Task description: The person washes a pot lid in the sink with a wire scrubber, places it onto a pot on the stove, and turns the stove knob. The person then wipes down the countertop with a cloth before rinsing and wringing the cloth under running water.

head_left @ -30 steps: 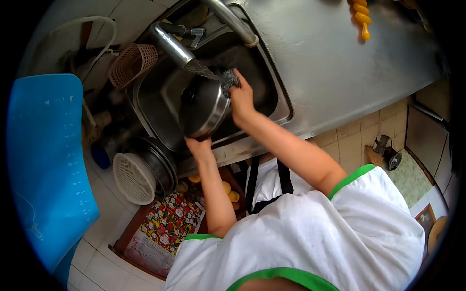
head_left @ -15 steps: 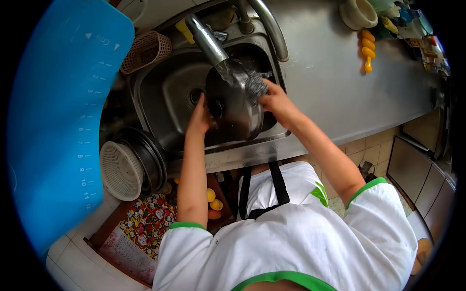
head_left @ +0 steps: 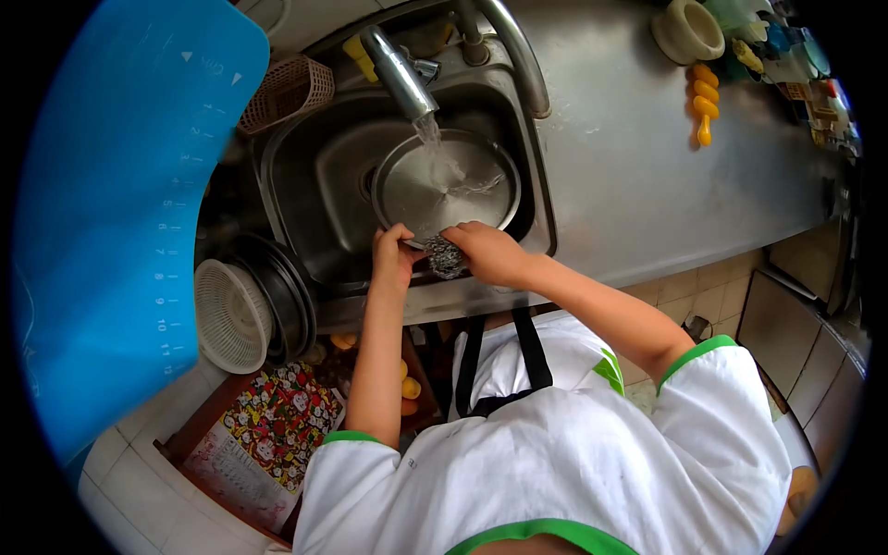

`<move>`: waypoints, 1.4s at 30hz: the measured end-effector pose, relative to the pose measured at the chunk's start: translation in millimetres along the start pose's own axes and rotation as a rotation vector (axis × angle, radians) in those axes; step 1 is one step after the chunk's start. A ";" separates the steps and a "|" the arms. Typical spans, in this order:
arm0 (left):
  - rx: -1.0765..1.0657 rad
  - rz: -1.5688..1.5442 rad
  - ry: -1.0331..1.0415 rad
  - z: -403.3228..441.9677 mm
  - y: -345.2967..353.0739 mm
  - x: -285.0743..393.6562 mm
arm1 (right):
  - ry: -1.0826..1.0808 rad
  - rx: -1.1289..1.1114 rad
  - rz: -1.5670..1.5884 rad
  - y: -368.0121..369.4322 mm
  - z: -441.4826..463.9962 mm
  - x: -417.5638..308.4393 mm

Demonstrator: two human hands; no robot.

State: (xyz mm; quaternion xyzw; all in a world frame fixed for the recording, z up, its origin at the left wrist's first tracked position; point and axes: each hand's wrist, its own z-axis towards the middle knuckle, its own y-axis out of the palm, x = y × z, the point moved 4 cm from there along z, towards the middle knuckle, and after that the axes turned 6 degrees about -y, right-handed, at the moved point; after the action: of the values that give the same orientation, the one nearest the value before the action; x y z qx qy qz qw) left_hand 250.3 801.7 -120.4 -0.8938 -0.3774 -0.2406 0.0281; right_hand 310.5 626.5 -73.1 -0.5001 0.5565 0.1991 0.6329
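Observation:
A round metal pot lid (head_left: 481, 199) is tilted over the sink (head_left: 319, 180), its inner face up under the running water. My left hand (head_left: 392, 257) is closed on the lid's near left edge, thumb on top. A steel wool scourer (head_left: 447, 258) is in my right hand (head_left: 492, 254), at the lid's near rim. The fingertips of my right hand are partly hidden behind the scourer. Water pours from the chrome faucet (head_left: 398, 72) onto the lid and spreads across it.
A pink basket (head_left: 289, 91) stands at the sink's far left. Left of the sink are a white strainer (head_left: 231, 314) and dark pans (head_left: 294, 310). A blue board (head_left: 120, 222) fills the far left. On the steel counter (head_left: 629, 176) lie an orange spiral-shaped tool (head_left: 705, 102) and a mortar (head_left: 687, 32).
The lid has been turned over from its knobbed outer face to its inner face. My right hand and the scourer have moved nearer, from the far right side to the near rim.

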 end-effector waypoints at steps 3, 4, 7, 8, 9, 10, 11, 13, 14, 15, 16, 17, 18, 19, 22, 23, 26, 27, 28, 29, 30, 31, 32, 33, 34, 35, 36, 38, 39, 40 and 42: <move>-0.017 -0.190 0.000 -7.3 -1.2 -21.8 | -0.055 0.078 -0.199 -19.7 -6.7 25.2; 0.019 -0.255 0.023 -12.2 -2.7 -26.6 | -0.099 0.168 -0.399 -31.6 -1.2 27.4; -0.021 -0.314 -0.020 -7.4 -6.7 -41.1 | 0.079 0.298 -0.531 -63.2 39.9 41.5; -0.060 -0.374 -0.055 -8.1 -2.8 -46.5 | 0.079 0.411 -0.541 -65.8 53.4 43.8; -0.119 -0.344 -0.042 -10.9 2.9 -48.2 | 0.148 0.431 -0.434 -59.6 67.9 46.8; -0.119 -0.349 -0.045 -12.0 6.4 -49.8 | 0.069 0.469 -0.395 -48.6 79.8 43.3; -0.129 -0.304 -0.004 -19.2 13.0 -46.4 | 0.023 0.435 -0.330 -34.8 86.8 30.9; -0.165 -0.216 0.036 -23.0 19.1 -42.9 | -0.085 0.392 -0.230 -3.7 88.2 5.4; -0.166 -0.220 0.034 -23.4 17.0 -43.6 | -0.144 0.385 -0.194 13.2 81.4 -0.9; -0.175 -0.277 0.056 -23.5 14.1 -42.8 | -0.172 0.297 -0.121 22.7 69.7 -0.4; -0.183 -0.333 0.074 -23.5 10.4 -42.9 | -0.167 0.297 -0.128 18.8 54.1 7.4; -0.213 -0.361 0.146 -23.2 3.9 -43.0 | -0.207 0.157 -0.137 11.8 35.8 12.1; -0.147 -0.362 0.176 -25.9 -2.0 -39.4 | -0.246 0.016 -0.141 2.8 16.7 16.9; -0.113 -0.282 0.207 -36.3 -0.6 -34.7 | -0.136 -0.096 -0.338 -30.3 9.4 31.9; 0.004 -0.168 0.188 -52.5 -1.3 -36.0 | -0.109 0.016 -0.736 -68.3 49.2 66.1; -0.045 -0.164 0.142 -50.8 0.0 -40.8 | -0.189 0.226 -0.628 -59.3 61.3 72.1; -0.116 -0.159 0.073 -42.6 0.7 -49.0 | -0.166 0.459 -0.351 2.3 86.0 59.8; -0.111 -0.207 0.081 -40.3 0.4 -47.8 | -0.188 0.361 -0.252 20.7 84.2 38.5; -0.106 -0.256 0.087 -38.9 0.9 -47.8 | -0.208 0.261 -0.152 34.1 73.2 16.5; -0.075 -0.317 0.086 -42.3 3.6 -44.1 | -0.176 0.158 -0.137 40.5 56.8 2.7; -0.081 -0.321 0.087 -40.6 0.9 -44.7 | -0.148 0.056 -0.126 40.6 43.8 -8.1; -0.073 -0.318 0.133 -38.8 -7.2 -43.9 | -0.060 0.013 -0.140 26.7 29.1 -12.4; -0.062 -0.317 0.178 -39.5 -13.7 -42.5 | 0.028 -0.031 -0.151 9.3 12.7 -10.5; -0.024 -0.275 0.211 -43.7 -15.3 -37.8 | 0.085 -0.030 -0.209 -7.9 1.4 -2.0; 0.000 -0.242 0.197 -48.6 -17.3 -31.4 | 0.140 -0.030 -0.265 -23.1 -7.9 8.4; 0.029 -0.236 0.196 -52.5 -18.0 -31.8 | 0.017 0.090 -0.409 -36.5 -12.7 17.5; 0.057 -0.233 0.198 -55.9 -17.0 -32.0 | -0.112 0.212 -0.551 -48.3 -9.5 25.0; 0.042 -0.208 0.145 -67.1 -10.4 -31.7 | -0.060 0.312 -0.558 -62.4 7.8 51.2; 0.027 -0.177 0.086 -69.9 -8.2 -33.5 | -0.031 0.292 -0.500 -64.9 20.0 61.9; 0.026 -0.174 0.083 -66.8 -10.1 -33.9 | -0.027 0.294 -0.499 -71.8 35.8 67.1; -0.069 -0.143 -0.013 -59.5 -13.3 -38.3 | -0.114 0.046 -0.478 -69.7 63.7 66.9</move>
State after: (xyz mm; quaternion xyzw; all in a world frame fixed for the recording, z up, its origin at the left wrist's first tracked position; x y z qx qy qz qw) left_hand 193.9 772.0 -86.9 -0.8667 -0.4317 -0.2488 -0.0226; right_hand 419.1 631.2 -112.5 -0.5911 0.3903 0.0591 0.7034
